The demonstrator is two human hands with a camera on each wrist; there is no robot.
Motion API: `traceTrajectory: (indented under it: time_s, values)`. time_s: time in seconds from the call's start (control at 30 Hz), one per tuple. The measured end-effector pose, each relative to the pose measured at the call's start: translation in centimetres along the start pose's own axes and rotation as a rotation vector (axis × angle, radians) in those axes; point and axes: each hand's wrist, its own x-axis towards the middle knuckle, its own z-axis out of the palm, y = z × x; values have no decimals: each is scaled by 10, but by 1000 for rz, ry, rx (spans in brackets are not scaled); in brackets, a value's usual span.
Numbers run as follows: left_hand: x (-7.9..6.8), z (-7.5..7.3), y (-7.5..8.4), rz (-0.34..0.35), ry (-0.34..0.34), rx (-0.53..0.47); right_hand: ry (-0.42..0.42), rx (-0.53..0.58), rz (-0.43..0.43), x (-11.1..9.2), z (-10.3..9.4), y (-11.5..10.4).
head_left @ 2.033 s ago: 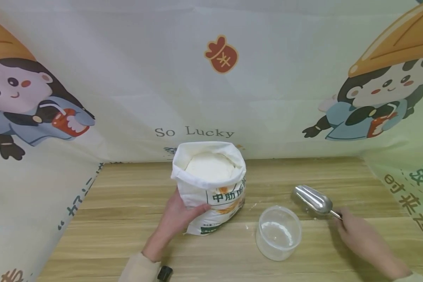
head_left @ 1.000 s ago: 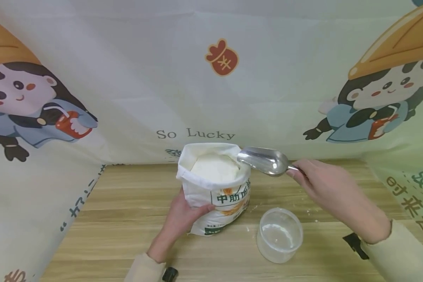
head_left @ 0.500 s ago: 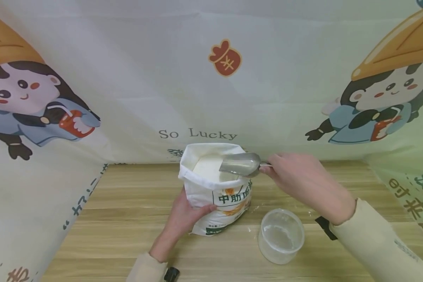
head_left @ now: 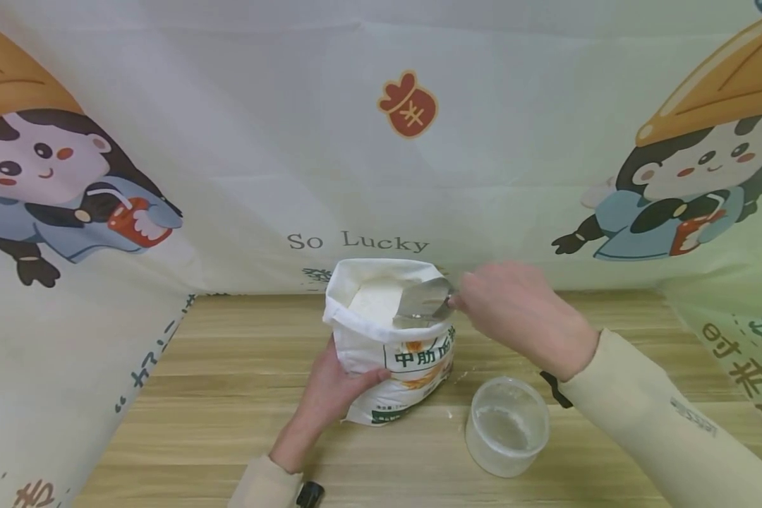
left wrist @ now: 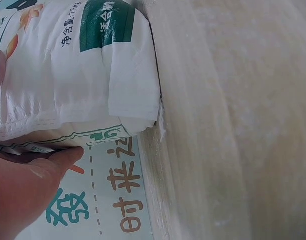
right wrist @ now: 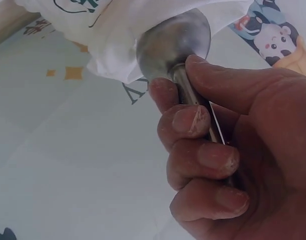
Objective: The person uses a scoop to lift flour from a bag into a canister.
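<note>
A white flour bag (head_left: 362,353) with a rolled-down rim stands at the middle of the table, white flour (head_left: 376,302) showing inside its mouth. My left hand (head_left: 333,384) grips the bag's left side, thumb across the front and fingers behind. In the right wrist view, my right hand (right wrist: 208,135) has its fingers curled round the handle of a metal scoop (right wrist: 175,42). The scoop's blade tilts down into the mouth of the bag, its tip at the flour. Right of the bag stands a clear round plastic tub (head_left: 506,427).
The wood-grain table (head_left: 216,395) has small white specks of flour near the tub. A printed cloth (head_left: 260,141) hangs behind the bag and at both sides, close to the bag's back.
My right hand has lifted the scoop off the table at the right, carried it left over the bag, and tipped it down into the flour. My left hand keeps its grip.
</note>
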Motion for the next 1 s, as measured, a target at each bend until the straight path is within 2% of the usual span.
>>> traceTrajectory:
  time_s: [0.3, 0.57, 0.8, 1.0]
  values:
    - [0, 0, 2, 5, -9, -11, -30, -50, -24, 16, 4, -7]
    - [0, 0, 3, 23, -12, -21, -61, -56, 2, 30, 14, -11]
    - [-1, 0, 2, -9, -6, -13, -91, -13, 3, 36, 25, -11]
    - [-1, -1, 2, -7, -8, -22, -56, 53, -1, 39, 35, -12]
